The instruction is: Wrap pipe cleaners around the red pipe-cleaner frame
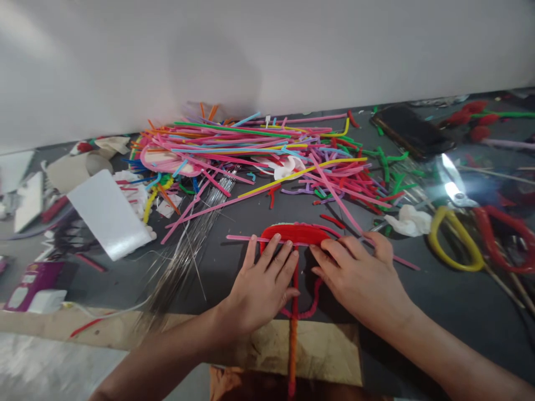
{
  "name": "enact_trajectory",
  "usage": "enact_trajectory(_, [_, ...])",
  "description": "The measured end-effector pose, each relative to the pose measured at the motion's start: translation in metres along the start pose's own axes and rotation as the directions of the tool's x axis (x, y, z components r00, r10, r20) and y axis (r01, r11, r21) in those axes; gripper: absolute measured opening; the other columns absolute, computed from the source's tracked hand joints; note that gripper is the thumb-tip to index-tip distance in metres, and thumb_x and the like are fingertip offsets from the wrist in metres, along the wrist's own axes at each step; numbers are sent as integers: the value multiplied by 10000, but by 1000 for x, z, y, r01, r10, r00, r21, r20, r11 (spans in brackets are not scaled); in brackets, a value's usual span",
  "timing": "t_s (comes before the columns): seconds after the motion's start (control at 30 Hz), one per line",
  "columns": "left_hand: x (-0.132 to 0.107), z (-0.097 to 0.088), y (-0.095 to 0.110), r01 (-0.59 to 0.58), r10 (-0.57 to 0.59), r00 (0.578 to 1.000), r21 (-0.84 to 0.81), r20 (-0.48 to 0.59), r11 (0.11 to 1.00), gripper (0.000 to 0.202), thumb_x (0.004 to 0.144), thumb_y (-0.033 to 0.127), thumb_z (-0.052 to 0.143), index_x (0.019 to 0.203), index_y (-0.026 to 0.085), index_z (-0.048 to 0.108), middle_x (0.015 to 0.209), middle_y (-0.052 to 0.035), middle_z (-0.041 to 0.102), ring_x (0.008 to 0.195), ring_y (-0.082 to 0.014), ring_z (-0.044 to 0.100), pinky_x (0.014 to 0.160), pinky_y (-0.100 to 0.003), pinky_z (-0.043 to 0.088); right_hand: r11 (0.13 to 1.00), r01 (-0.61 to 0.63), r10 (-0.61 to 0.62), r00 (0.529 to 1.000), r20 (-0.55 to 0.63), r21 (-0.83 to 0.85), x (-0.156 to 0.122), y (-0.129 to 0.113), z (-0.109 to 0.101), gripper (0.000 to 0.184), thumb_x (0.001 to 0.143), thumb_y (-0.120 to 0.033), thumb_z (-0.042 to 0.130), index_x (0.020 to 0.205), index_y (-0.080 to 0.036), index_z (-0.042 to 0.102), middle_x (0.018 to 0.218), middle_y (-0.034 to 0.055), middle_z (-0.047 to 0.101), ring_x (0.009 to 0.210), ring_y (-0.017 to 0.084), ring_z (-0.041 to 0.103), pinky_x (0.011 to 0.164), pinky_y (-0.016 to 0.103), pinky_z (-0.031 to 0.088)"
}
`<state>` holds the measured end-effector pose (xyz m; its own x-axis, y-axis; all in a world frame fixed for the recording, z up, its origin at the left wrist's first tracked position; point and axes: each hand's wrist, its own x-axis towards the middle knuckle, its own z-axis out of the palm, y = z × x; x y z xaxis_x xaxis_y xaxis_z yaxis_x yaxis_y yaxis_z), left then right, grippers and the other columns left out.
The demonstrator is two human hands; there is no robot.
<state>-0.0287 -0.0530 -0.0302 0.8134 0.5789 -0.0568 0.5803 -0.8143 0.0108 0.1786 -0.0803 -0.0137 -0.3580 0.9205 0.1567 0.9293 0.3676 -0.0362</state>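
Note:
My left hand (265,284) lies with its fingers stretched out, the tips pressing on a pink pipe cleaner (238,238) and a flat red fuzzy shape (288,231). From the right, my right hand (359,273) rests its slightly bent fingers on the same shape's right end. The pink pipe cleaner runs crosswise over the red shape and passes under both hands. A red-orange pipe cleaner (293,345) extends from the shape toward me, past the table edge. Between my hands, a curved dark pink pipe cleaner (313,303) loops beside it.
Behind lies a heap of colored pipe cleaners (234,139). Thin metal wires (188,256) and a white card (109,214) are at left. Scissors with a yellow and a red handle (455,239) and a dark phone (412,131) lie at right. A wall (292,55) stands behind.

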Motion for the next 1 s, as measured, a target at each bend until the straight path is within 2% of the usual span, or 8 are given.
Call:
enact_trajectory(0.13, [0,1,0,5,-4,1000,18,-23,1000,587,889,510,389,1370,173,383,1445,-114,383,1378,-321,228,1071,-668,108,1000,-11,11,1000,-4,-11,-3,0,-2,289,847,-307,577,1091,-171,650,967,87,672,867,258,512,910,538,242])
enact_trajectory(0.3, [1,-1,1,1,0,999,23,-54,1000,555,905,491,368,1357,170,403,1426,-107,414,1356,-318,278,1062,-680,87,999,-33,33,999,-24,12,-5,8,-3,230,834,-274,597,1040,-207,673,931,59,677,868,244,531,909,519,251])
enact_trajectory(0.43, [3,-7,1,-1,4,994,31,-110,1000,499,904,463,401,1312,181,458,1350,-111,508,1304,-291,376,1065,-671,88,989,-13,19,999,-38,150,-5,25,1,181,851,-273,578,987,-255,696,927,37,675,872,214,549,803,397,356])
enact_trajectory(0.5, [7,-12,0,7,-3,988,26,-157,1000,430,904,408,436,1269,189,501,1274,-102,575,1240,-273,453,1074,-647,111,972,-14,32,997,-74,233,-4,35,6,192,876,-264,539,980,-232,697,939,48,674,861,196,559,762,345,398])
enact_trajectory(0.67, [36,-23,-2,85,-79,975,21,-206,996,289,859,293,544,1128,192,578,1191,-103,598,1147,-248,512,1076,-536,220,926,-54,115,983,-145,372,-2,46,14,224,893,-234,483,998,-182,673,968,76,674,895,202,598,792,327,463])
enact_trajectory(0.8, [65,-28,-6,108,-108,991,-5,-74,994,462,788,390,632,1175,162,520,1139,-111,586,1071,-253,530,931,-422,383,873,-90,197,964,-178,479,-1,49,15,235,896,-229,460,1007,-194,664,953,73,684,873,196,632,772,321,489])
enact_trajectory(0.93, [80,-34,-13,146,-146,988,7,48,989,474,765,436,642,1138,165,533,1051,-108,584,995,-268,550,791,-360,425,801,-133,280,945,-169,584,1,53,11,254,904,-269,450,1032,-185,653,965,80,698,882,202,646,757,325,496])
enact_trajectory(1.0, [80,-38,-17,138,-133,985,-40,109,990,439,768,432,635,1102,162,547,1008,-97,580,938,-249,570,754,-329,430,725,-171,348,927,-141,667,2,54,7,266,906,-311,449,1037,-191,646,974,80,700,898,208,645,757,334,499])
